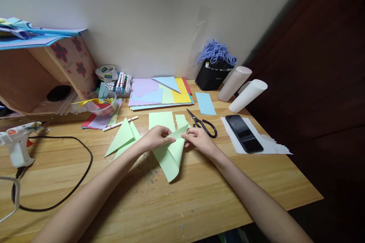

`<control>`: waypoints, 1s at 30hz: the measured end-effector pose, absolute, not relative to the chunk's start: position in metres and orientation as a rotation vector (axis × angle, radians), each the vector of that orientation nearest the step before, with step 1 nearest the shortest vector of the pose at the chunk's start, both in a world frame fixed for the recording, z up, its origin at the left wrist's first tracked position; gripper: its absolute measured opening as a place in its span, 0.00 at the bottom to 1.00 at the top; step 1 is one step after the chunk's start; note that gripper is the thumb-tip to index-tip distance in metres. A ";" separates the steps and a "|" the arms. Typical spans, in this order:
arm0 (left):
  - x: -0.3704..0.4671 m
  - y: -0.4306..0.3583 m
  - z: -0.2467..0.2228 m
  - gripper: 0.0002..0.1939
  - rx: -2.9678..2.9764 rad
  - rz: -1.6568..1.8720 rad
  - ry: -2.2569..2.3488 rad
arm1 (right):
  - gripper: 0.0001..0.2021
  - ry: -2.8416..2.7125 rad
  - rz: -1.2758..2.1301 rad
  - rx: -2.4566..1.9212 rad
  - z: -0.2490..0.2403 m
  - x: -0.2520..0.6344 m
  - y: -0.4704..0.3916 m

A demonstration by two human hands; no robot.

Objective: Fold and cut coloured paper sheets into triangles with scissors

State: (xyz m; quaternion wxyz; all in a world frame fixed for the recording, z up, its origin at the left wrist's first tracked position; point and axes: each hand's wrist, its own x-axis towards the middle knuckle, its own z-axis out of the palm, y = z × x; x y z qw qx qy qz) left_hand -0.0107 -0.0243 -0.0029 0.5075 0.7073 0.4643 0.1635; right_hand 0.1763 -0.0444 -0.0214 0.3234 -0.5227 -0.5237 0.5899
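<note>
A light green paper sheet [171, 155] is held above the table, its lower edge curled over in a loose fold. My left hand [158, 137] pinches its upper left part, thumb lying on top. At the upper right edge, my right hand [198, 139] grips the same sheet between thumb and fingers. Two folded green paper triangles [122, 138] lie left of my left hand. Behind my hands are a flat green paper piece [161, 120] and a smaller green scrap [181, 120]. Black-handled scissors [203, 123] lie just beyond my right hand, blades pointing back left.
A glue gun [19, 144] and its cable lie left, below a cardboard box [71, 64]. Behind are a scrap bowl [99, 104], marker [120, 123], coloured paper stack [161, 93], blue paper [205, 103] and black pouch [212, 76]. A phone [243, 133] and white rolls [248, 95] stand right.
</note>
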 end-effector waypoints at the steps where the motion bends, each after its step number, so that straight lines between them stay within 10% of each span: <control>1: -0.007 -0.025 0.000 0.16 1.737 0.445 1.124 | 0.15 -1.396 1.548 -1.370 -0.022 0.175 -0.045; 30: -0.029 0.016 0.017 0.17 1.233 1.019 1.219 | 0.11 -1.457 1.492 -1.246 -0.020 0.165 -0.053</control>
